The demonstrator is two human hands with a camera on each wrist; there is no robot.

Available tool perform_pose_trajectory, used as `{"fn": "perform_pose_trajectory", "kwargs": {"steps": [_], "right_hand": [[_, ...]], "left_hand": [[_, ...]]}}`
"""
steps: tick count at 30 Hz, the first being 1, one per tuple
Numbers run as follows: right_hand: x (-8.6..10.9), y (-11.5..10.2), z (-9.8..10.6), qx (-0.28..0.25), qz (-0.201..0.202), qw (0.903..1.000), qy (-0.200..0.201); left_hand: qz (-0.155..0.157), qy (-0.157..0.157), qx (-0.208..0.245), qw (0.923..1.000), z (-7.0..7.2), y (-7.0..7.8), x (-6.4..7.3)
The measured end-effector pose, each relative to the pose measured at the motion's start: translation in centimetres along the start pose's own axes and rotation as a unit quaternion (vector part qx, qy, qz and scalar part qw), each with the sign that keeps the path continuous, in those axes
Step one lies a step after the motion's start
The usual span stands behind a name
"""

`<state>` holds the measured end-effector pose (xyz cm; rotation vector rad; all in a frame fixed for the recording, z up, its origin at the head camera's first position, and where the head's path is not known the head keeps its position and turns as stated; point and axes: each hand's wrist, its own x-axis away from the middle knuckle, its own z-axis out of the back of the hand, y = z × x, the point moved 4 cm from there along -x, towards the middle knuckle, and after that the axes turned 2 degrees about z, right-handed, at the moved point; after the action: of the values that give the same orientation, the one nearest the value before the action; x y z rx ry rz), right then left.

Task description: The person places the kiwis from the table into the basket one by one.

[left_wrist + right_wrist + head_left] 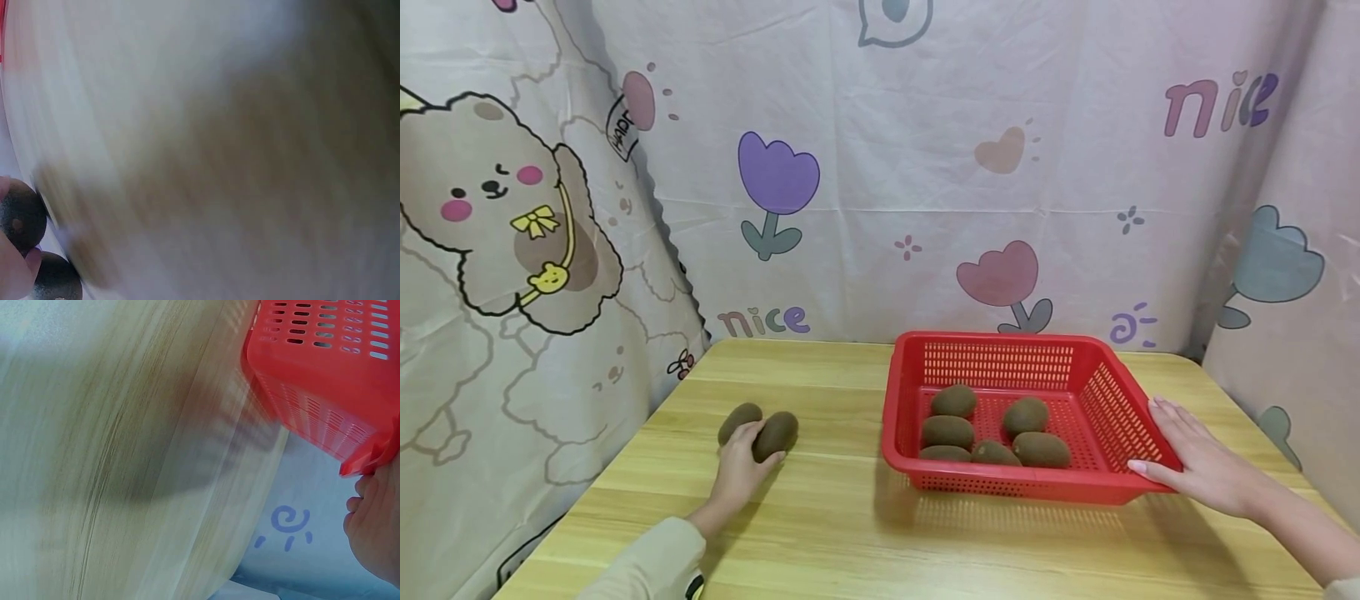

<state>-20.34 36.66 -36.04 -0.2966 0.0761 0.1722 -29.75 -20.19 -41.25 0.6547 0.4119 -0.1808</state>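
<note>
My left hand (pixel 742 468) is at the left of the table, its thumb and fingers around a brown kiwi (pixel 778 435). A second kiwi (pixel 739 422) lies just left of it, beside the fingers. Both kiwis show at the lower left edge of the left wrist view, the upper one (pixel 26 222) between the thumb and fingers. My right hand (pixel 1206 467) grips the right rim of a red plastic basket (pixel 1127 417), thumb toward the front corner. Several kiwis (pixel 1043 450) lie inside the basket, mostly on its left and front side. In the right wrist view the fingers (pixel 356 503) curl at the rim.
The light wooden table (pixel 820 533) carries the basket right of centre. A patterned cloth (pixel 865 167) hangs along the back edge and down both sides.
</note>
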Motion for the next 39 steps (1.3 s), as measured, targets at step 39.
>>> {"fn": "perform_pose_trajectory", "kwargs": {"steps": [39], "right_hand": [[0.0,0.0,0.0,0.000,-0.004,1.0000,-0.001]], "left_hand": [[-0.050,-0.006,0.059,0.9970,-0.6,1.2,-0.4]]}}
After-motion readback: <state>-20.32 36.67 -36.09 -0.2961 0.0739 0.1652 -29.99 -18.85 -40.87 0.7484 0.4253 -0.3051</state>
